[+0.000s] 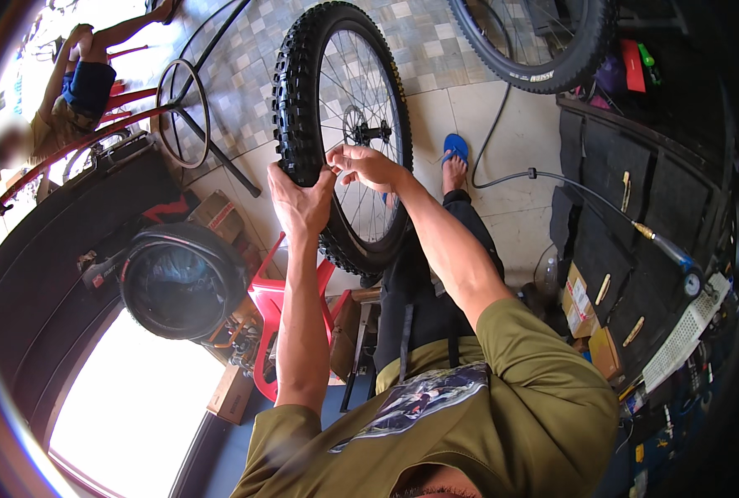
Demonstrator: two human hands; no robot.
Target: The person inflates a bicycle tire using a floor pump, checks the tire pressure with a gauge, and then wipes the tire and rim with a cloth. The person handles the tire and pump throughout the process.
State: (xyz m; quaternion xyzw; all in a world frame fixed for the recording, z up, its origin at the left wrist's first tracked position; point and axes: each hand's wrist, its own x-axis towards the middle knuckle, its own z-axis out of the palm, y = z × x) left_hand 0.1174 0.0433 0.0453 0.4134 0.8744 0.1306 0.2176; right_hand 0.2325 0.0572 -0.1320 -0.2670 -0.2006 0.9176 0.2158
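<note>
A bicycle wheel (pixel 281 104) with a black knobby tyre stands upright in front of me, leaning close to my legs. Its spokes, brake rotor and hub (pixel 376 131) show in the middle. My left hand (pixel 300 202) is wrapped over the tyre's near left side, thumb toward the rim. Just inside the rim, beside that thumb, my right hand (pixel 368 169) is closed in a pinch. What its fingertips hold, if anything, is too small to make out.
A second wheel (pixel 544 79) stands at the far right. An air hose with a gauge (pixel 692 284) lies across the dark cabinet (pixel 610 166). At left are a red plastic chair (pixel 268 290), stacked tyres (pixel 183 282), boxes (pixel 232 393) and a stand (pixel 212 141). Another person (pixel 75 91) sits far left.
</note>
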